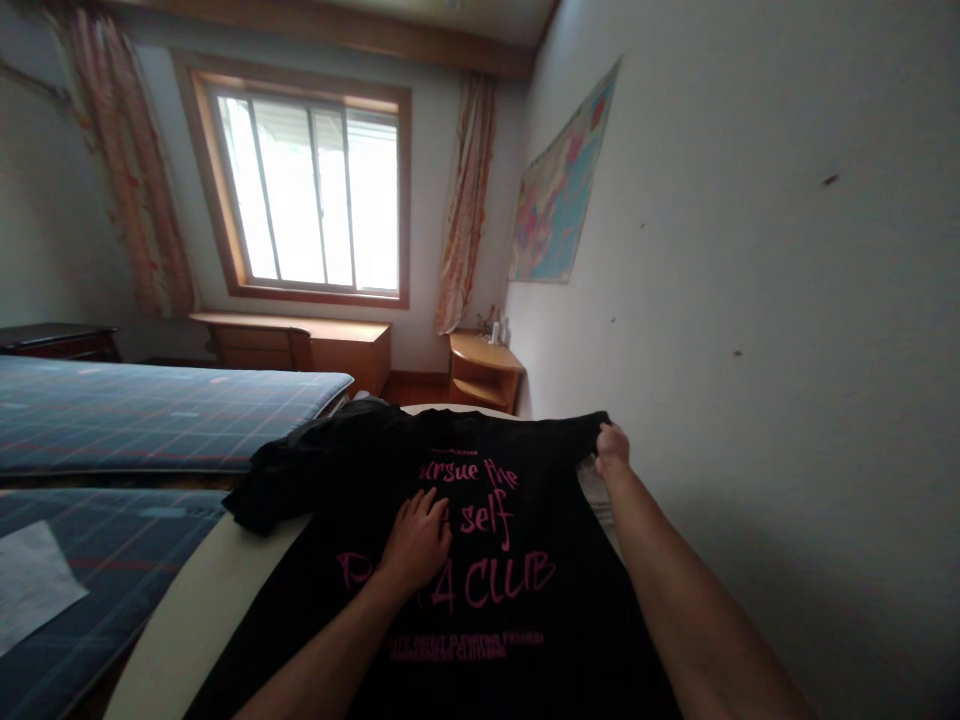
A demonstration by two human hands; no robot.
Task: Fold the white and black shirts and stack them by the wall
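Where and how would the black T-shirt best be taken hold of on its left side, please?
Probably by the outer end of the left sleeve, the left grip coming from the left: that sleeve lies rumpled and points outward, whereas the right grip pinches the opposite sleeve.

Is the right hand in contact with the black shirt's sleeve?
Touching: the head view shows the right hand gripping the outer end of the black sleeve, no gap between them.
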